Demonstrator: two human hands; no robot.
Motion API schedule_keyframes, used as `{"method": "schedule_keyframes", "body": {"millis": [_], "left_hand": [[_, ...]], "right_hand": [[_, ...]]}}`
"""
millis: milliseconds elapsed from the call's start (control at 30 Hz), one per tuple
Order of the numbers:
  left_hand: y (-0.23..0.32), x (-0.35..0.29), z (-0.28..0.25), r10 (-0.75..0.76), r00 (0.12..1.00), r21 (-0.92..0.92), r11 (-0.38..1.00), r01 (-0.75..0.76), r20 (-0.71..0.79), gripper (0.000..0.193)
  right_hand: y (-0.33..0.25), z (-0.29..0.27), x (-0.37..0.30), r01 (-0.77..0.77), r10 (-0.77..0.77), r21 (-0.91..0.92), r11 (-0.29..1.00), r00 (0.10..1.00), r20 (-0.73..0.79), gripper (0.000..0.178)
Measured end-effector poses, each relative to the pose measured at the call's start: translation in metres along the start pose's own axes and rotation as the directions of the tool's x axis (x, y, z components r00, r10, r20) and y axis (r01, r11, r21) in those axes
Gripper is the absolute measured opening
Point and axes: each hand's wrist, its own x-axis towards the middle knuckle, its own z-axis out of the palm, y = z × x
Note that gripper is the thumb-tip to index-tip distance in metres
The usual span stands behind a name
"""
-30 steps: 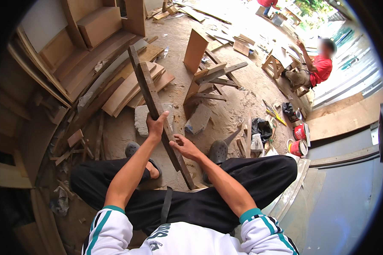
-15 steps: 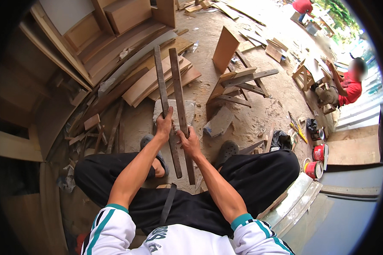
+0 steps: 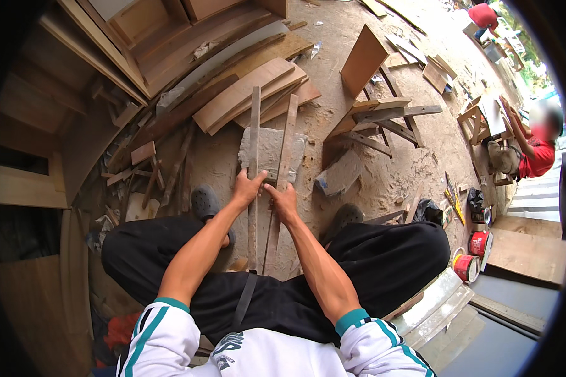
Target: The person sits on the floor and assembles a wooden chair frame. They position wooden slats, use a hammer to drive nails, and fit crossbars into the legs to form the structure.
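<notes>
Left hand: the left hand (image 3: 248, 187) was closed around the left wooden strip (image 3: 254, 138), a little below its middle, with the thumb toward the other strip.
Right hand: the right hand (image 3: 283, 200) was grasping the right wooden strip (image 3: 288, 138), its thumb being near the left thumb.
Two strips: they were held over the floor (image 3: 324, 129) between the knees; their upper ends stood apart, and their lower ends came nearer to each other, close to the lap.
Pale block: a rough pale block (image 3: 270, 147) lay on the floor behind the strips, as seen from the head.
Second block: a greyish block (image 3: 339, 173) was lying to the right of it.
Boards: a pile of boards (image 3: 251, 94) was beyond the strips, toward the left.
Wooden frame: a wooden frame (image 3: 390, 113) with crossing legs stood farther to the right, and a brown panel (image 3: 363, 60) was tilted beside it.
Right side: a red tin (image 3: 466, 267) stood near the right knee.
Co-worker: a person in a red shirt (image 3: 538, 157) was sitting well apart, at the far right.
</notes>
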Motion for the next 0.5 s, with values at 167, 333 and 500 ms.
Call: {"method": "schedule_keyframes", "body": {"millis": [167, 333, 500], "left_hand": [[-0.034, 0.007, 0.004, -0.021, 0.998, 0.309, 0.950, 0.040, -0.064, 0.044], [-0.059, 0.018, 0.024, 0.211, 0.976, 0.654, 0.746, -0.127, -0.050, 0.048], [-0.073, 0.033, 0.005, 0.129, 0.992, 0.729, 0.678, -0.093, 0.007, 0.045]], "right_hand": [[0.033, -0.019, 0.010, -0.052, 0.009, -0.246, 0.968, 0.985, -0.171, 0.038], [0.093, -0.056, 0.048, 0.099, -0.244, -0.498, 0.862, 0.941, -0.236, 0.042], [0.069, -0.054, 0.029, -0.106, 0.039, -0.376, 0.921, 0.983, -0.181, 0.051]]}}
